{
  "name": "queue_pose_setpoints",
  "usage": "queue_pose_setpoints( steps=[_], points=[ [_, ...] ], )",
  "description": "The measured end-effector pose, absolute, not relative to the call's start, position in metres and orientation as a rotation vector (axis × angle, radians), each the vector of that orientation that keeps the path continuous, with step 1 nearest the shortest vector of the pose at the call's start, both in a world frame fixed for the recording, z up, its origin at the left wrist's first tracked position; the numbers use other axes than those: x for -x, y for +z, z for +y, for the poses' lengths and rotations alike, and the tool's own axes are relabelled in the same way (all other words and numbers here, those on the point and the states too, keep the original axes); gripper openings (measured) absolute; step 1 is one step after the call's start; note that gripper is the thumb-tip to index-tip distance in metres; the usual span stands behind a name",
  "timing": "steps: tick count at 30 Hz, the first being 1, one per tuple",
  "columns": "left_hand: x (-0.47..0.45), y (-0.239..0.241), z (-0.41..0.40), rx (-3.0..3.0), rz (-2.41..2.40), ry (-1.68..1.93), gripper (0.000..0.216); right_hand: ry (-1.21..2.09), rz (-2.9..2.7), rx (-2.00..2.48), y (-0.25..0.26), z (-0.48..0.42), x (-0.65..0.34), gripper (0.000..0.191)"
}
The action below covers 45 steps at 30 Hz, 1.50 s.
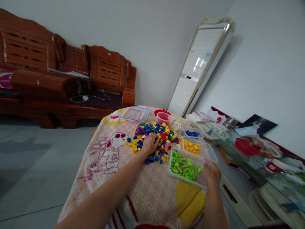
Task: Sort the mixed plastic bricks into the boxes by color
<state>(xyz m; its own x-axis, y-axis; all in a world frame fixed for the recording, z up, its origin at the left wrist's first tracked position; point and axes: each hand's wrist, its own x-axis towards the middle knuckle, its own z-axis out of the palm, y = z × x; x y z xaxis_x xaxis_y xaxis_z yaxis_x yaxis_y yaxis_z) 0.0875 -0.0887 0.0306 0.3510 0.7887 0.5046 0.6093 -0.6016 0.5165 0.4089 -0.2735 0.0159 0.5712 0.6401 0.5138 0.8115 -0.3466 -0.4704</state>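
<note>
Far left: wooden bench (107, 70), white cord (95, 96) on its seat. Grey floor (35, 178) runs between bench and surface (147, 194), open there. Surface has a rounded edge, patterned cloth on top; its left part and the near stretch are bare cloth, plenty of room to move. Flat lids (133, 114) lie stacked by the far edge.

Mixed brick pile (154, 128), blue, yellow, red, some green and white, spreads loose over the middle, well clear of the left edge. Left hand (150, 143) is in it, palm down, fingers bent among the bricks; fingertips partly hidden, can't tell if grip holds one. Behind pile, near far edge: pink bowl (163, 116), then white pieces (176, 124) just beside it.

Right of pile, clear boxes close together, little room between: blue brick box (200, 134) farthest, yellow brick box (203, 148) in the middle, green brick box (199, 179) nearest. Right hand (212, 173) is at the green box's right end, thumb over the rim, narrow grip holding that wall. Tall air conditioner (188, 63) stands behind. Far right: cluttered glass stand (226, 139), tight against the surface's right side.
</note>
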Motion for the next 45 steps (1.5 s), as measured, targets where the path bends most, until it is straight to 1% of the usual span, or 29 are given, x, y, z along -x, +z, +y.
queue_pose_setpoints(
  steps=[5, 11, 14, 18, 22, 26, 29, 32, 38, 45],
  points=[
    [-0.097, 0.042, -0.109, -2.374, 0.944, 1.176, 0.018, -0.305, -1.148, 2.098, 0.016, -0.273, -0.408, 0.051],
    [-0.121, 0.046, -0.148, -2.482, 0.46, 1.019, 0.025, -0.292, -1.135, 2.105, 0.017, -0.274, -0.409, 0.051],
    [-0.127, 0.042, -0.154, -2.522, 0.372, 0.974, 0.029, -0.293, -1.115, 2.116, 0.017, -0.274, -0.408, 0.052],
    [-0.124, 0.037, -0.143, -2.456, 0.529, 1.042, 0.03, -0.293, -1.122, 2.114, 0.018, -0.273, -0.406, 0.052],
    [-0.115, 0.035, -0.123, -2.394, 0.886, 1.122, 0.029, -0.291, -1.124, 2.115, 0.018, -0.273, -0.406, 0.051],
    [-0.108, 0.032, -0.109, -2.443, 1.185, 0.967, 0.03, -0.302, -1.134, 2.101, 0.017, -0.273, -0.407, 0.05],
    [-0.107, 0.03, -0.105, -2.497, 1.202, 0.81, 0.025, -0.296, -1.136, 2.108, 0.016, -0.273, -0.408, 0.051],
    [-0.108, 0.027, -0.103, -2.524, 1.187, 0.756, 0.023, -0.304, -1.139, 2.095, 0.016, -0.273, -0.409, 0.051],
    [-0.109, 0.021, -0.099, -2.527, 1.174, 0.793, 0.023, -0.28, -1.14, 2.105, 0.018, -0.272, -0.409, 0.051],
    [-0.106, 0.024, -0.1, -2.447, 1.164, 0.833, 0.022, -0.296, -1.148, 2.119, 0.02, -0.274, -0.405, 0.05]
  ],
)
